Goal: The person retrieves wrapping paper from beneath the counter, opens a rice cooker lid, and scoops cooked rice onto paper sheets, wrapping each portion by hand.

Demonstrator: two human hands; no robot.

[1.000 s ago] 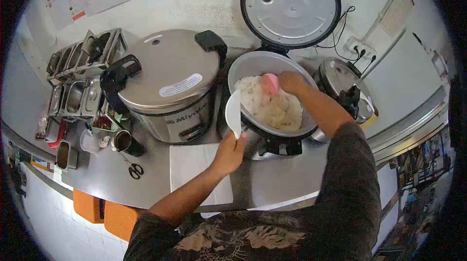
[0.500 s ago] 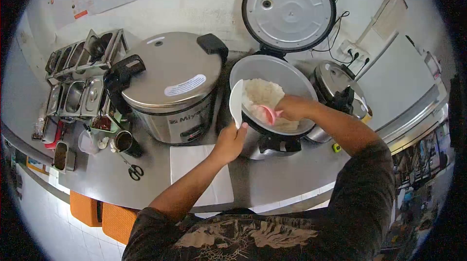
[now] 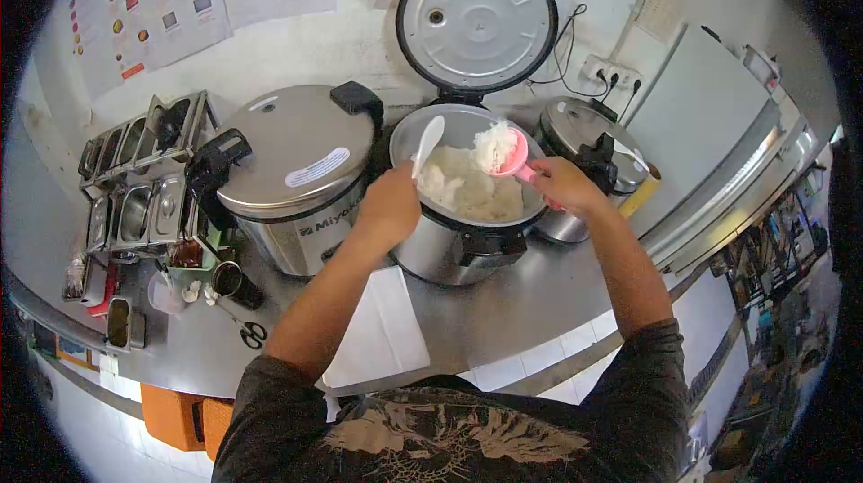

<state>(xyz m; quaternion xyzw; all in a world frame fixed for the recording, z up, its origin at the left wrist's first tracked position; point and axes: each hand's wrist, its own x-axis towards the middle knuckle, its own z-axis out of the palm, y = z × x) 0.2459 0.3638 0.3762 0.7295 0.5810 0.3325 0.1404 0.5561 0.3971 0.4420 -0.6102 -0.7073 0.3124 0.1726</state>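
My right hand (image 3: 566, 184) is closed round the handle of a pink scoop (image 3: 519, 157). Heaped white rice (image 3: 493, 143) fills the scoop, which is held over the right side of an open rice cooker (image 3: 431, 245). More rice (image 3: 467, 184) lies in the cooker's pot. In my left hand (image 3: 388, 204) is a white rice paddle (image 3: 430, 141), its blade tilted up over the pot's left rim. The cooker's lid (image 3: 476, 20) stands raised behind it.
A closed large rice cooker (image 3: 292, 168) stands to the left, a smaller one (image 3: 584, 137) to the right. Steel containers (image 3: 135, 213), a dark cup (image 3: 235, 283) and scissors (image 3: 253, 334) are at the left. A white sheet (image 3: 382, 330) lies in front.
My right hand has lifted the scoop out of the pot, now loaded with rice. My left hand has moved slightly with the paddle, and the view has shifted.
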